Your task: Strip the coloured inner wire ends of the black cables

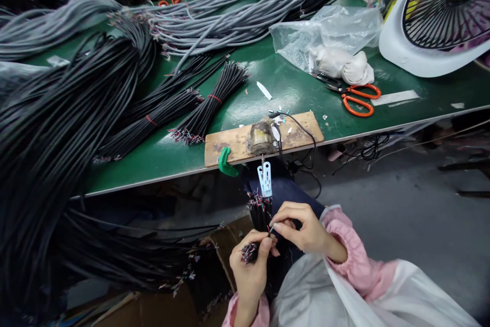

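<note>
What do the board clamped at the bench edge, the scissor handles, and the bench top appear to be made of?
The board looks like bare, unfinished wood: pale tan, matte, stained. The scissor handles look like glossy orange plastic, smooth and uniformly coloured; the blades look metal. The bench top has a green, slightly shiny covering, possibly rubber or vinyl matting; which one cannot be told.

A cable-assembly workshop: heaped black cable bundles [69, 112] and grey cables [229, 16] cover a green workbench [291, 92].

Cable heaps [57, 128] crowd left — floor [401, 204] right open.
</note>
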`<state>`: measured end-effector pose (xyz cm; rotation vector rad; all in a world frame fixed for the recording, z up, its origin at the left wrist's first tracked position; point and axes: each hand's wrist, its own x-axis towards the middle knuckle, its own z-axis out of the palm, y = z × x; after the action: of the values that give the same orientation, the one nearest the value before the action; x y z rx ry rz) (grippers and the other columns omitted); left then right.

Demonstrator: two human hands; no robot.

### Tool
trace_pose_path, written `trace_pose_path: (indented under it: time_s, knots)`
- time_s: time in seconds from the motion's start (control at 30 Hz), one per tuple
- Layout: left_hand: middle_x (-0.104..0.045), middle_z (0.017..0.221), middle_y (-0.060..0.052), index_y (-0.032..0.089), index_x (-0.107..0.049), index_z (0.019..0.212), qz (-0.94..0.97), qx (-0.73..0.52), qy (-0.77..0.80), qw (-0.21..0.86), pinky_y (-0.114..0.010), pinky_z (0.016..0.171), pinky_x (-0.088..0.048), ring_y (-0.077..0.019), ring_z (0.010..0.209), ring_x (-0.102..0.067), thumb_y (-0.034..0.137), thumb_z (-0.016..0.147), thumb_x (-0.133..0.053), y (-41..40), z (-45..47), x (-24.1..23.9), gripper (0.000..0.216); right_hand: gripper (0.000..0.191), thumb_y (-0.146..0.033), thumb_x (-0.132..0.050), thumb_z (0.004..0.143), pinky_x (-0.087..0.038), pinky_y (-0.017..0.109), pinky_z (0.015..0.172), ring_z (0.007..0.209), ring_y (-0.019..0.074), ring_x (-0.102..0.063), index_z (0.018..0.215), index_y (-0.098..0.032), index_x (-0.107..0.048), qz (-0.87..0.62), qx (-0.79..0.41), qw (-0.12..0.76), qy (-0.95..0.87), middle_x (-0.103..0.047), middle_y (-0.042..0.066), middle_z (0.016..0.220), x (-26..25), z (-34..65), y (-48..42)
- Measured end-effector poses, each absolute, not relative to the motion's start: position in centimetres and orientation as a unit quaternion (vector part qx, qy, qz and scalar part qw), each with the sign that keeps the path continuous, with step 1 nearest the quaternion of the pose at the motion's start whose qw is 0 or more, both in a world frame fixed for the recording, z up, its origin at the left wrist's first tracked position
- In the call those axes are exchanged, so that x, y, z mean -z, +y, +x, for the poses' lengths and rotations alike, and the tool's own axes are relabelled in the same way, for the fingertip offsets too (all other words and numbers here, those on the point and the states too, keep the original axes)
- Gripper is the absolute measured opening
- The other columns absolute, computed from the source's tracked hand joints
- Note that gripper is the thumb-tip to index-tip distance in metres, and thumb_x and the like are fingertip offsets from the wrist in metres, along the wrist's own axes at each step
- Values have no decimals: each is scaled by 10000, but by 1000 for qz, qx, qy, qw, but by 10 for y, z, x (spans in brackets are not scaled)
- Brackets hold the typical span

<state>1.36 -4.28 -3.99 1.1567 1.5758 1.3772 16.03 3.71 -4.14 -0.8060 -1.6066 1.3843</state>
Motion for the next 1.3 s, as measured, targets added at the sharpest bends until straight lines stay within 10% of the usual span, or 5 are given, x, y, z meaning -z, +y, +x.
trace_pose_path:
  time_s: [1.3]
  knots:
    - [-613, 565, 51, 194, -678, 703, 443, -548, 616, 353, -211, 551, -466, -112, 499, -580, 175, 870, -711, -39, 20, 43, 171, 198, -49, -629, 774, -511, 257, 605, 608, 146, -618, 867, -166, -760, -315, -507, 518, -613, -719, 37, 679, 40, 150, 35]
